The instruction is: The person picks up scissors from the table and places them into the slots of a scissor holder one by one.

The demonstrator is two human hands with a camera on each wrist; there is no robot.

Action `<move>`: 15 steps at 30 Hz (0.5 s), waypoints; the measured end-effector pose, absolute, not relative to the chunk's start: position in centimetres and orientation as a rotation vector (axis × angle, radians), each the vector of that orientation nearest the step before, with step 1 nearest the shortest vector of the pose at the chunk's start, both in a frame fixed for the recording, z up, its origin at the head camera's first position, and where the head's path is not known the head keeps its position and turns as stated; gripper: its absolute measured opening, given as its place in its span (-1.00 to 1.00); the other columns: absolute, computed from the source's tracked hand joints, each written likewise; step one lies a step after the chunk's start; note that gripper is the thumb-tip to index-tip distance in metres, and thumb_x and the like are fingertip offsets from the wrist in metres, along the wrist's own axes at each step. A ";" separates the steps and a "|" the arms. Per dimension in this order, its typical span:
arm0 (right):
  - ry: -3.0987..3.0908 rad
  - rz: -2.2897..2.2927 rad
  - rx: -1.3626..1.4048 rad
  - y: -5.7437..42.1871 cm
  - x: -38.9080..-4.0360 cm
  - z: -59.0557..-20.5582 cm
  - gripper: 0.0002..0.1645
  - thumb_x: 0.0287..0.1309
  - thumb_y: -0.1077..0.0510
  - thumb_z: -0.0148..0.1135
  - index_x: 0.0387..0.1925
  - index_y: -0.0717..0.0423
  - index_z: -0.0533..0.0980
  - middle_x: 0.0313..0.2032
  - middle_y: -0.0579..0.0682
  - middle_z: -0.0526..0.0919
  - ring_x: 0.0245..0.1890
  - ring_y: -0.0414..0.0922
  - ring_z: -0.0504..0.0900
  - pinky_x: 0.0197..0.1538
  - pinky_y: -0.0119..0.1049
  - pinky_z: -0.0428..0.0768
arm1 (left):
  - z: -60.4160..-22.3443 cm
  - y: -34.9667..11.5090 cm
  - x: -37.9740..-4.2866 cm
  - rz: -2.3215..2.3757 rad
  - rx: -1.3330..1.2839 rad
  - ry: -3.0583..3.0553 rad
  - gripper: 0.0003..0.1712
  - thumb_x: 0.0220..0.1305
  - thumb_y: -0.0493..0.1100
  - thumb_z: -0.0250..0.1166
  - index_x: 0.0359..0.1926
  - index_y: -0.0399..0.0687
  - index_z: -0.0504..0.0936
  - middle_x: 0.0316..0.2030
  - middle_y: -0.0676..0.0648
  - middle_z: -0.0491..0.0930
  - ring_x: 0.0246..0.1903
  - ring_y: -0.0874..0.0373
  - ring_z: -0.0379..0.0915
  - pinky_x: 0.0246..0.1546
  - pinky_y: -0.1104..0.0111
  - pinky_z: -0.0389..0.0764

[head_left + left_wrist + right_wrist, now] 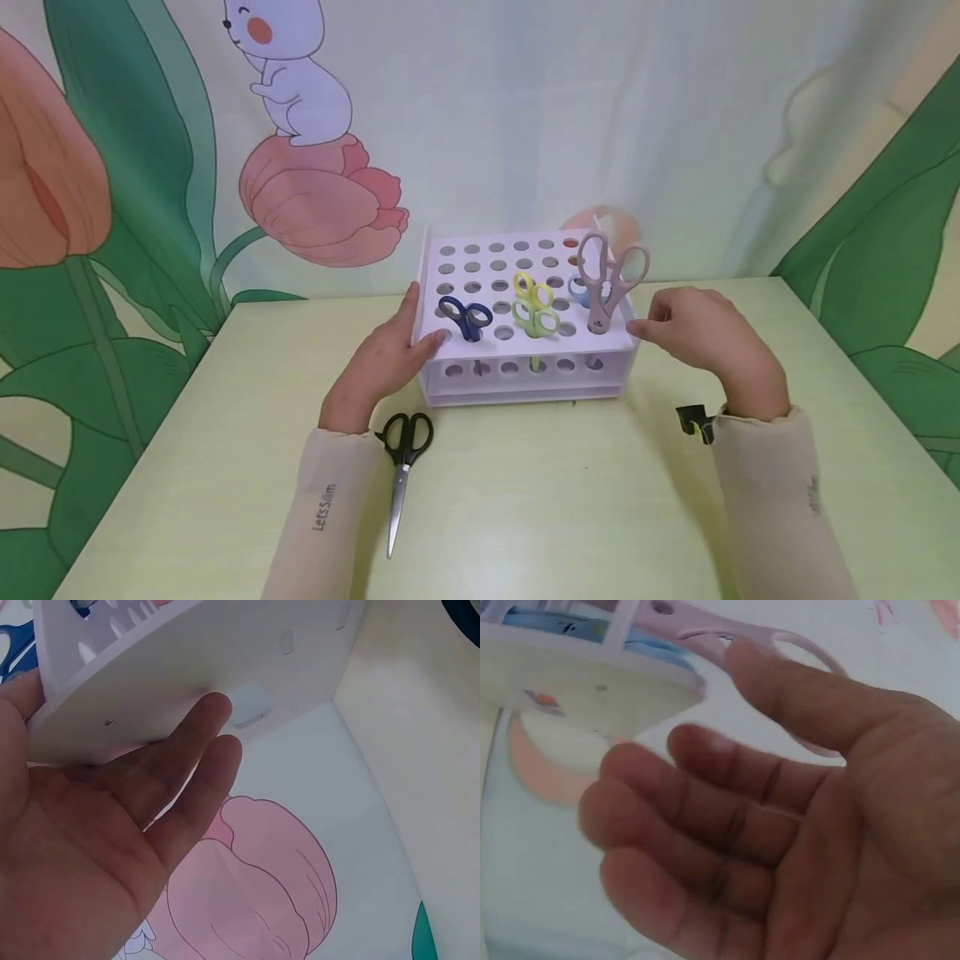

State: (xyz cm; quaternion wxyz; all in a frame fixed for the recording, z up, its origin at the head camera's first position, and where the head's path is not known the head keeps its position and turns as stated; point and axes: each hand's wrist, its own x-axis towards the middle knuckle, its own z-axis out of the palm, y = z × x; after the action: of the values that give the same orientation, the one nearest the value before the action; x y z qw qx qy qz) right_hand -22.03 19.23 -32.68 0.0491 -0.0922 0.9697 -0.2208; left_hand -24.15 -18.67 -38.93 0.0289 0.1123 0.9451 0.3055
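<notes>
A pale lilac rack (484, 258) with rows of round holes stands on the table. My left hand (382, 358) holds its left side, thumb on the top front corner, fingers along the outer side panel (172, 697). My right hand (697, 329) is by the right side, fingers loosely bent and holding nothing, thumb tip close to the front corner. Handle-up in the holes are dark blue scissors (467, 313) at front left, yellow scissors (534, 292) behind light green scissors (535, 321), and larger pink scissors (602, 307) at front right. Light blue scissors (649, 649) are partly hidden behind the pink pair.
Black-handled scissors (407, 454) lie on the pale yellow-green table (525, 500) in front of the rack, beside the left sleeve (330, 500), blades toward me. A small black piece (693, 421) is at the right cuff. Behind the rack hangs a printed curtain (480, 125).
</notes>
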 end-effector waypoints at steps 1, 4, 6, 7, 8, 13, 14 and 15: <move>2.945 -0.656 -0.251 19.3 -22.2 -33.0 -0.52 0.33 -0.13 0.28 -0.16 0.27 0.54 -0.35 0.13 0.63 -0.32 0.08 0.54 -0.27 -0.04 0.47 | -38.8 -18.7 -24.1 0.949 0.344 2.910 0.02 0.50 0.24 0.08 0.63 0.05 -0.36 0.53 -0.20 0.09 0.39 -0.14 0.22 0.34 -0.03 0.23; 2.888 -0.679 -0.230 19.2 -22.8 -34.2 -0.14 0.28 -0.20 0.31 0.33 0.33 0.32 -0.02 0.32 0.62 -0.04 0.22 0.57 -0.05 0.14 0.52 | -38.5 -19.2 -23.7 1.002 0.334 2.872 0.03 0.47 0.28 0.11 0.63 0.11 -0.30 0.51 -0.18 0.16 0.30 -0.11 0.36 0.29 -0.03 0.31; 2.840 -0.720 -0.264 19.1 -23.1 -35.1 0.15 0.26 -0.21 0.34 0.55 0.29 -0.02 0.21 0.41 0.48 0.16 0.30 0.49 0.13 0.26 0.44 | -38.4 -19.7 -23.4 1.055 0.321 2.831 0.01 0.46 0.27 0.14 0.64 0.16 -0.25 0.52 -0.12 0.15 0.25 -0.10 0.43 0.25 -0.03 0.38; 2.821 -0.750 -0.294 19.0 -23.3 -35.6 0.25 0.25 -0.21 0.37 0.59 0.25 -0.17 0.28 0.43 0.40 0.24 0.32 0.43 0.20 0.28 0.38 | -38.3 -19.9 -23.3 1.082 0.319 2.813 0.00 0.46 0.26 0.16 0.64 0.19 -0.23 0.52 -0.10 0.14 0.22 -0.09 0.46 0.23 -0.03 0.40; 2.808 -0.783 -0.321 18.9 -23.5 -36.1 0.33 0.22 -0.20 0.39 0.60 0.19 -0.28 0.35 0.43 0.33 0.29 0.33 0.37 0.25 0.28 0.33 | -38.3 -20.2 -23.1 1.114 0.323 2.793 -0.01 0.46 0.23 0.17 0.64 0.20 -0.21 0.52 -0.08 0.14 0.21 -0.08 0.47 0.21 -0.03 0.42; 2.805 -0.942 -0.495 18.9 -23.8 -37.4 0.46 0.14 -0.12 0.50 0.60 -0.01 -0.43 0.44 0.35 0.22 0.29 0.26 0.37 0.30 0.24 0.29 | -38.8 -21.0 -22.1 1.253 0.357 2.707 -0.05 0.46 0.20 0.20 0.64 0.26 -0.15 0.49 -0.09 0.22 0.20 -0.07 0.50 0.18 -0.05 0.45; 2.809 -0.961 -0.511 18.9 -23.8 -37.4 0.46 0.13 -0.10 0.51 0.60 -0.04 -0.42 0.43 0.34 0.24 0.26 0.25 0.41 0.28 0.23 0.31 | -38.9 -21.2 -21.9 1.278 0.363 2.695 -0.05 0.45 0.21 0.20 0.64 0.25 -0.13 0.48 -0.10 0.24 0.20 -0.07 0.50 0.17 -0.05 0.45; 2.815 -0.970 -0.530 18.9 -23.9 -37.5 0.45 0.13 -0.06 0.53 0.61 -0.05 -0.40 0.41 0.33 0.27 0.24 0.24 0.43 0.26 0.23 0.33 | -39.0 -21.4 -21.6 1.300 0.367 2.685 -0.05 0.45 0.22 0.20 0.64 0.24 -0.12 0.48 -0.11 0.24 0.21 -0.08 0.49 0.17 -0.06 0.45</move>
State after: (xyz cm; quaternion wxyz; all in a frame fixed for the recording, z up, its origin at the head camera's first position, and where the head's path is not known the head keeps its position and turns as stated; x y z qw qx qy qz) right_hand -23.88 18.87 -37.47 0.0588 -0.1750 0.9292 -0.3202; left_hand -21.64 -21.40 -38.99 0.0680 0.1218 0.8913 0.4315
